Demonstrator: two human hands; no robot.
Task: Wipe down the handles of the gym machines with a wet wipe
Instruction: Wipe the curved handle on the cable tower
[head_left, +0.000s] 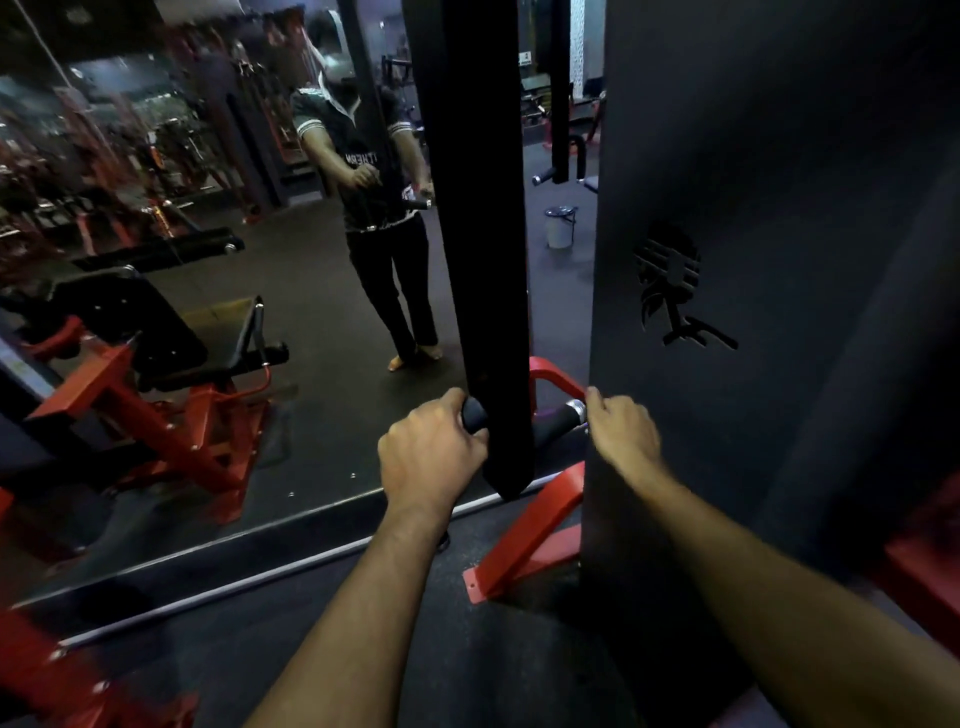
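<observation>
Left hand (431, 452) curled round black handle (475, 413) at its left end, low beside black upright (483, 260). Right hand (621, 434) at chrome collar (575, 410), grip unclear. Mirror (208, 312) behind.

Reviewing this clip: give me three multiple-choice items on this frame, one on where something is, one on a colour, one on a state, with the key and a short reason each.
1. Where is the left hand?
A. on the left end of the black handle
B. on the white bucket
C. flat on the mirror

2. What colour is the angled frame bar below the handle?
A. yellow
B. red
C. white

3. What is the left hand doing?
A. hanging open
B. pointing
C. gripping the handle

Key: 1 A, its fingers wrap the grip left of the black upright. 2 B, the bar is plainly red. 3 C, the fingers curl around the grip. The right hand sits at the handle's metal-collared end; no wipe is clearly visible.
</observation>
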